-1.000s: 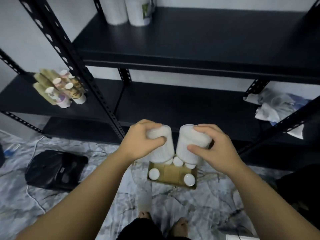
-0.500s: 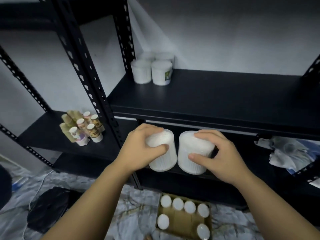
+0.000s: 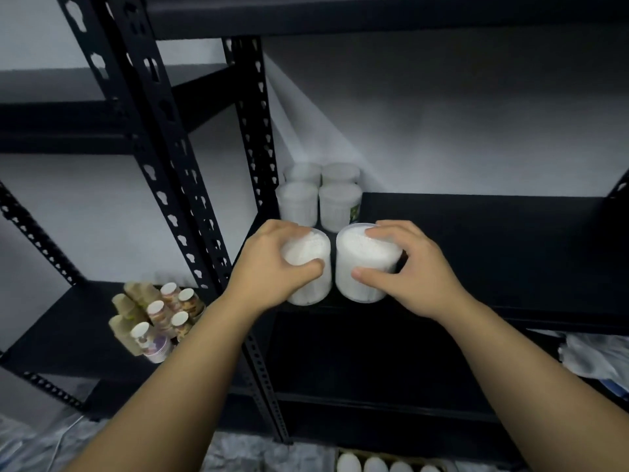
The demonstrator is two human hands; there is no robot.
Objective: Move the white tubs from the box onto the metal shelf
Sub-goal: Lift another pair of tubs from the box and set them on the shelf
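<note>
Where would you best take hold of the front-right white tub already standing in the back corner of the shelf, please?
Probably by the lid rim, from above. The front-right tub stands upright, close against its neighbours on the left and behind, so its sides are hard to reach; only its top and right side are open above the shelf.

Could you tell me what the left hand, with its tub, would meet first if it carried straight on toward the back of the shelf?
Most likely the front-left tub of the four stacked in the corner, directly behind the left hand and its tub; the remaining gap is hard to judge.
</note>
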